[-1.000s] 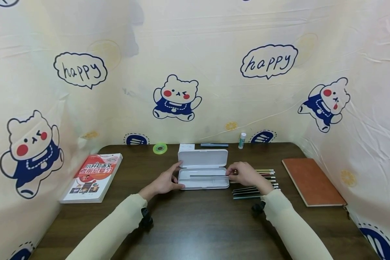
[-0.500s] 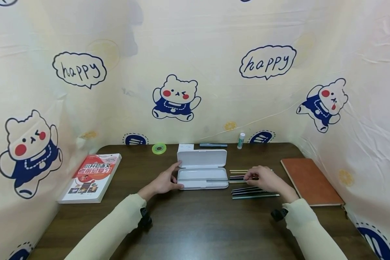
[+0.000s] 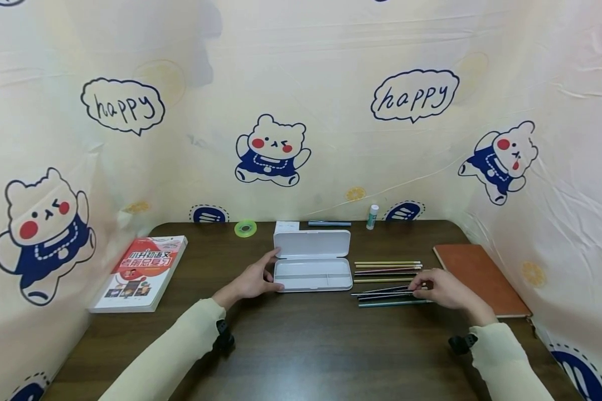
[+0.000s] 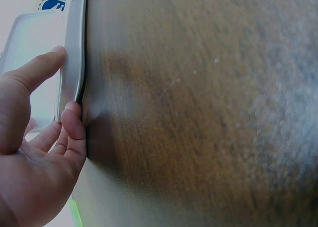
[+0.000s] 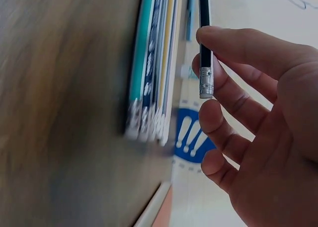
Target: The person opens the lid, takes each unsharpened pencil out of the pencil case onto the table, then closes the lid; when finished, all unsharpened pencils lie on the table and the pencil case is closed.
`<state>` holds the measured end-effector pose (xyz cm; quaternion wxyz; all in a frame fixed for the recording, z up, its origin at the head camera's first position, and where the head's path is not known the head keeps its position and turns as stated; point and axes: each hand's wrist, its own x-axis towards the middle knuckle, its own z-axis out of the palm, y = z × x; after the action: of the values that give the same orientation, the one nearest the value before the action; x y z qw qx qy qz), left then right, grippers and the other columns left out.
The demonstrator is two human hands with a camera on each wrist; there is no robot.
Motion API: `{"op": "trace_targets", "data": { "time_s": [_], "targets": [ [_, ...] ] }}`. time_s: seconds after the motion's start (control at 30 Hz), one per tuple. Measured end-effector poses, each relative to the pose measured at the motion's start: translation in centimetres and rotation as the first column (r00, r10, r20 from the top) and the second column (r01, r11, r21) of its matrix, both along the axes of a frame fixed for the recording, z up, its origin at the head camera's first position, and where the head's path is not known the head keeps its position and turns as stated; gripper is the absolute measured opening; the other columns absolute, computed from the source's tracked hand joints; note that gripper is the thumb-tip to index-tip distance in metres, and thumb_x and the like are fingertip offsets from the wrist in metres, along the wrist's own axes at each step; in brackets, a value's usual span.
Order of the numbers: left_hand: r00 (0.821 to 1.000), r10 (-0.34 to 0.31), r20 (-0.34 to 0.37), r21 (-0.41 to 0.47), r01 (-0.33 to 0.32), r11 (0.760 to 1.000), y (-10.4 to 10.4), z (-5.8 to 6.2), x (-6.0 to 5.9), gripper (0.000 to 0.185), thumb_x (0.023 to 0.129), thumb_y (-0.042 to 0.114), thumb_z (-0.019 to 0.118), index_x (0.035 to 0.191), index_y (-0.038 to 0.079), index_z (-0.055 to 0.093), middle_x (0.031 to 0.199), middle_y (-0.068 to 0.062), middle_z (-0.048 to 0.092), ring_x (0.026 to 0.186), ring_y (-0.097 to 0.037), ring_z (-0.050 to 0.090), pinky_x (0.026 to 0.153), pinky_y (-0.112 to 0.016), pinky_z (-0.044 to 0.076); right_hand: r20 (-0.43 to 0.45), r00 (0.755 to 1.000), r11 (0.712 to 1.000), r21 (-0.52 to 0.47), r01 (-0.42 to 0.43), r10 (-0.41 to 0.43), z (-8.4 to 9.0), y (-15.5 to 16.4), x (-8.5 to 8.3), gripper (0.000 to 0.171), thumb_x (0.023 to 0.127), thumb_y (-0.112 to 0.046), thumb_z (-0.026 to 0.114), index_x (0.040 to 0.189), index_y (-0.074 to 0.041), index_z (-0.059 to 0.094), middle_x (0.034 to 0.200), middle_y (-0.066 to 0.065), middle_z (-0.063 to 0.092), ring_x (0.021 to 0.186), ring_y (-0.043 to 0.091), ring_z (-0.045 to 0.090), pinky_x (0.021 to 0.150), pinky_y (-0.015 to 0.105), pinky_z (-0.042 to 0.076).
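Observation:
My left hand (image 3: 251,281) holds the left side of an open white pencil case (image 3: 301,284). In the left wrist view the thumb lies at the case's edge and the other fingers bend round its corner. My right hand (image 3: 443,289) is right of the case, over a row of pencils (image 3: 387,265). Between thumb and fingers it pinches a black pencil (image 5: 204,8) close to its silver ferrule and eraser. In the right wrist view this pencil is apart from the others, which include a teal pencil (image 5: 141,43). The case's lid stands up, and its inner dividers show.
A brown notebook (image 3: 481,281) lies to the right, and a book with a red and white cover (image 3: 140,273) to the left. Along the back are a green tape roll (image 3: 245,229), a small white box (image 3: 287,226), a blue pen (image 3: 329,223) and a glue stick (image 3: 372,217).
My right hand has moved right and toward me, drawing the black pencil from over the case to over the pencil row. My left hand stays on the case.

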<state>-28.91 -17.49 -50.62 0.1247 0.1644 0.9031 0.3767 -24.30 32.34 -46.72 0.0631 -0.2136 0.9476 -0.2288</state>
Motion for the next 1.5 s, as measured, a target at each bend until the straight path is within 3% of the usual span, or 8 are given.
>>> {"op": "trace_targets", "data": {
  "time_s": [0.27, 0.7, 1.07, 1.5],
  "targets": [
    [1.000, -0.004, 0.009, 0.014, 0.004, 1.000, 0.0, 0.0, 0.0, 0.099, 0.084, 0.026, 0.081, 0.160, 0.022, 0.017, 0.149, -0.015, 0.047, 0.087, -0.013, 0.059, 0.076, -0.028, 0.050, 0.037, 0.999, 1.000, 0.006, 0.016, -0.016, -0.7, 1.8, 0.4, 0.008, 0.088, -0.017, 0.074, 0.091, -0.025, 0.074, 0.092, -0.010, 0.071, 0.082, 0.004, 0.058, 0.075, 0.029, 0.051],
    [1.000, 0.007, 0.027, 0.006, -0.007, 1.000, 0.1, 0.1, 0.1, 0.098, 0.085, 0.027, 0.081, 0.160, 0.023, 0.017, 0.151, -0.014, 0.046, 0.087, -0.014, 0.059, 0.077, -0.028, 0.050, 0.046, 0.997, 0.998, 0.026, 0.058, -0.060, -2.1, 1.6, 0.3, 0.007, 0.087, -0.015, 0.075, 0.090, -0.021, 0.076, 0.093, -0.005, 0.073, 0.079, 0.007, 0.056, 0.072, 0.027, 0.048],
    [1.000, 0.005, 0.025, 0.001, -0.005, 1.000, 0.1, 0.2, 0.0, 0.099, 0.085, 0.027, 0.080, 0.160, 0.023, 0.017, 0.150, -0.014, 0.046, 0.087, -0.013, 0.059, 0.077, -0.027, 0.049, 0.039, 0.996, 0.997, 0.030, 0.075, -0.076, -1.9, 1.5, 0.0, 0.008, 0.086, -0.015, 0.076, 0.092, -0.021, 0.076, 0.092, -0.006, 0.073, 0.080, 0.008, 0.058, 0.073, 0.027, 0.049],
    [1.000, 0.006, 0.016, -0.007, -0.006, 1.000, 0.0, 0.2, 0.0, 0.099, 0.085, 0.027, 0.081, 0.160, 0.022, 0.017, 0.150, -0.014, 0.046, 0.086, -0.013, 0.059, 0.078, -0.027, 0.050, 0.029, 0.996, 0.995, -0.050, 0.091, -0.089, -0.1, -1.0, -1.3, 0.012, 0.091, -0.017, 0.072, 0.102, -0.013, 0.075, 0.090, -0.003, 0.070, 0.077, 0.012, 0.055, 0.068, 0.025, 0.048]
  ]
}}
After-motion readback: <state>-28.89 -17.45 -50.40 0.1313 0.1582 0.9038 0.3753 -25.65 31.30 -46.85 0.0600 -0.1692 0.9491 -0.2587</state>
